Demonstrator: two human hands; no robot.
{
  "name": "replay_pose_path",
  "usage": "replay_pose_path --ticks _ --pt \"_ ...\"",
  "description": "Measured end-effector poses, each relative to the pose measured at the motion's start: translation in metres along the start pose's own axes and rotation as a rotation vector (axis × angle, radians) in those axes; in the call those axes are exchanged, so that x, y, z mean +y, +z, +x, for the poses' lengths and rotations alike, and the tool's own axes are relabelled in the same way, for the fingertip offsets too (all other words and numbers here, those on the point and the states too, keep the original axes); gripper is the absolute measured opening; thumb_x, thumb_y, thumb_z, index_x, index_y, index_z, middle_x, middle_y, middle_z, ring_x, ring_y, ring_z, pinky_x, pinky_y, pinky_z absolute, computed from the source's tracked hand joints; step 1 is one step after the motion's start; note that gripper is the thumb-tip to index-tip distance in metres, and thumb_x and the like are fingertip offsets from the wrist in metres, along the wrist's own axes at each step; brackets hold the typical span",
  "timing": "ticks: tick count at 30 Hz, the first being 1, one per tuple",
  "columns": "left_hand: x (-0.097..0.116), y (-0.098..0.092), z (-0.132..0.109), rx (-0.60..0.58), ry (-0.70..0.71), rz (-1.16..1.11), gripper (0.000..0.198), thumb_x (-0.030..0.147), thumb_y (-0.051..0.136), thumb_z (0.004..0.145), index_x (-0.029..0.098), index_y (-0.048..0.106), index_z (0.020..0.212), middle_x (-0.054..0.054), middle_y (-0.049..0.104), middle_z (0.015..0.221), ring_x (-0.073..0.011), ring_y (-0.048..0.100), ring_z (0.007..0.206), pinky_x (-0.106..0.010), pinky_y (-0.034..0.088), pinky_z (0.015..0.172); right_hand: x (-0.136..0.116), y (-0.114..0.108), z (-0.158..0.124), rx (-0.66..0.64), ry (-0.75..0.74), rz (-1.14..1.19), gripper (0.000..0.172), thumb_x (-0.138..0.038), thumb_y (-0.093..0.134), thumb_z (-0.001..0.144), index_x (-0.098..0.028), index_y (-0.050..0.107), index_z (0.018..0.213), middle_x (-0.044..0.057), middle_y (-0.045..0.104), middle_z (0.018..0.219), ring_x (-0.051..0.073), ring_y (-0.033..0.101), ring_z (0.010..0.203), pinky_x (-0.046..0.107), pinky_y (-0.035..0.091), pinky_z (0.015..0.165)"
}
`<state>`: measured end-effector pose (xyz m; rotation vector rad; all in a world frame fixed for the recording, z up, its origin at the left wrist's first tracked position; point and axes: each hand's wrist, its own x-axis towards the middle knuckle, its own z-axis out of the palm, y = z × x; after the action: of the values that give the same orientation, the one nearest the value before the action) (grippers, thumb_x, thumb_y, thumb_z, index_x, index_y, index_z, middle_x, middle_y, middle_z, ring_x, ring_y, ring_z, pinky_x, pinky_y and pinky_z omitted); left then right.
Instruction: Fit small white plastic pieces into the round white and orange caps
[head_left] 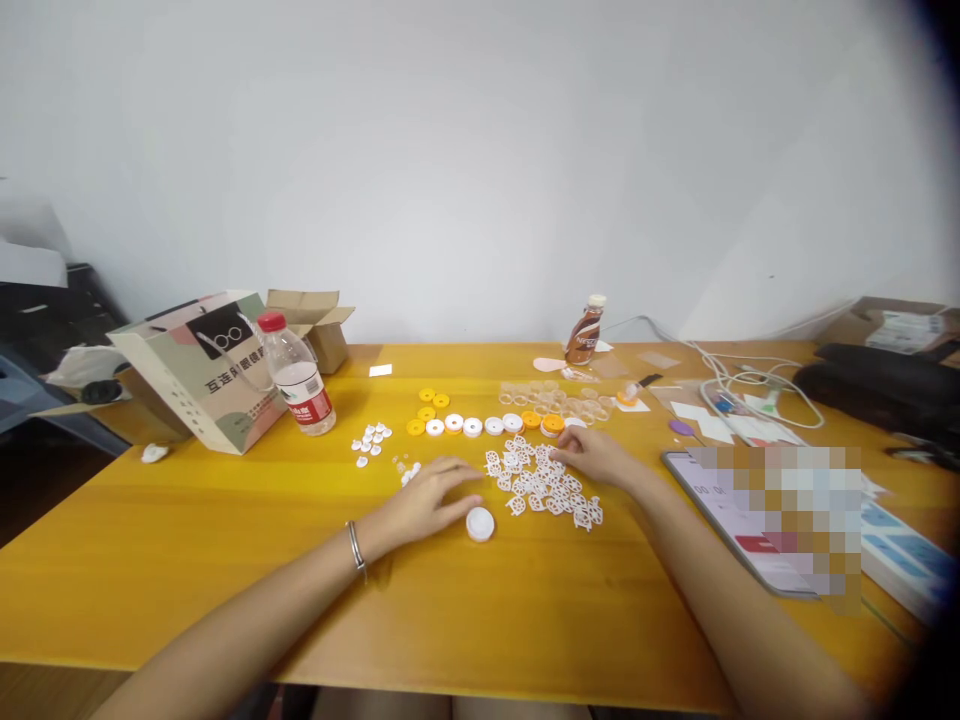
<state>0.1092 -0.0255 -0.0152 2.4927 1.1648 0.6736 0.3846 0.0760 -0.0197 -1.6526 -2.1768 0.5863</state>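
My left hand [433,500] hovers low over the table with its fingers stretched out and apart, holding nothing. Just beyond its thumb tip lies a round white disc [480,524]. At the upper right edge of a pile of small white openwork plastic parts [544,482] is my right hand [596,456]. Its thumb and fingers are bent together at the pile; whatever is between the fingertips is too small to make out. Behind the pile runs a row of white and orange round cases [493,426]. A white disc [575,424] shows right behind my right fingers.
Clear plastic rings [551,400], yellow discs [426,413] and small white knobs [369,440] lie around. A water bottle [300,380] and paper bag [217,375] stand left; a brown bottle [585,332] stands behind. Right are a tablet-like screen [724,510] and white cables [720,375].
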Motion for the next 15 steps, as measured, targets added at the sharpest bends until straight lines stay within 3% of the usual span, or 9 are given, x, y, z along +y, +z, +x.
replay_pose_path --ticks 6,9,15 --pt "-0.021 0.007 0.028 0.011 0.124 0.117 0.030 0.020 0.043 0.085 0.022 0.048 0.115 -0.006 0.052 0.110 -0.0173 0.047 0.103 -0.033 0.039 0.090 -0.010 0.020 0.002 -0.001 -0.078 0.058 0.010 -0.028 0.055 0.070 -0.018 0.057 0.071 0.000 0.057 0.061 0.012 0.051 0.057 0.022 0.036 0.051" --pt "-0.021 0.014 0.037 -0.015 0.183 0.169 0.025 0.020 0.043 0.084 0.021 0.054 0.107 -0.006 0.054 0.106 -0.0176 0.049 0.099 -0.032 0.040 0.087 -0.016 0.025 0.001 0.001 -0.129 0.090 0.012 -0.030 0.054 0.072 -0.018 0.056 0.074 0.000 0.057 0.064 0.012 0.051 0.058 0.022 0.038 0.054" --pt "-0.019 0.023 0.038 0.005 0.155 0.249 0.021 0.022 0.041 0.086 0.018 0.059 0.094 -0.006 0.059 0.094 -0.0179 0.053 0.090 -0.032 0.040 0.081 -0.029 0.021 -0.010 -0.018 -0.302 0.189 0.019 -0.036 0.056 0.071 -0.019 0.057 0.078 -0.001 0.054 0.065 0.012 0.048 0.058 0.024 0.037 0.054"
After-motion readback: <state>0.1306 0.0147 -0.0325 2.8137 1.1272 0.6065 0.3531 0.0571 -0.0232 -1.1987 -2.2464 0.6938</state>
